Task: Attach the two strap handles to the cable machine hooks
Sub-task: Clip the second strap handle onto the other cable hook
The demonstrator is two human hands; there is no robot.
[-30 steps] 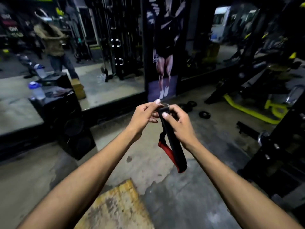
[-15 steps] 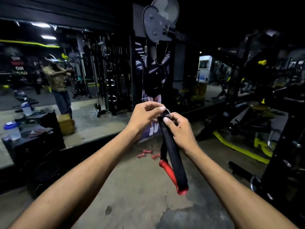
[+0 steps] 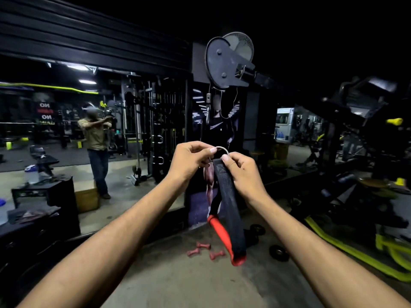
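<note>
A strap handle (image 3: 226,196) of black webbing with a red grip hangs in front of me at chest height. Its metal ring (image 3: 221,150) sticks up at the top. My left hand (image 3: 191,161) pinches the ring's left side. My right hand (image 3: 242,172) grips the top of the webbing just under the ring. Above and slightly right hangs the cable machine's pulley (image 3: 224,63), with a cable and a small clip (image 3: 208,98) dangling from it, well above my hands. Only one strap handle is in view.
A mirror wall on the left reflects a person (image 3: 96,138) and racks. Small pink dumbbells (image 3: 203,250) and black weight plates (image 3: 278,252) lie on the concrete floor. A black speaker box (image 3: 44,196) stands left; yellow-framed machines (image 3: 378,252) stand right.
My view has tilted upward, so the pulley and ceiling now show. Both hands have kept their hold on the strap and risen with it; the ring stands clearer above the fingers.
</note>
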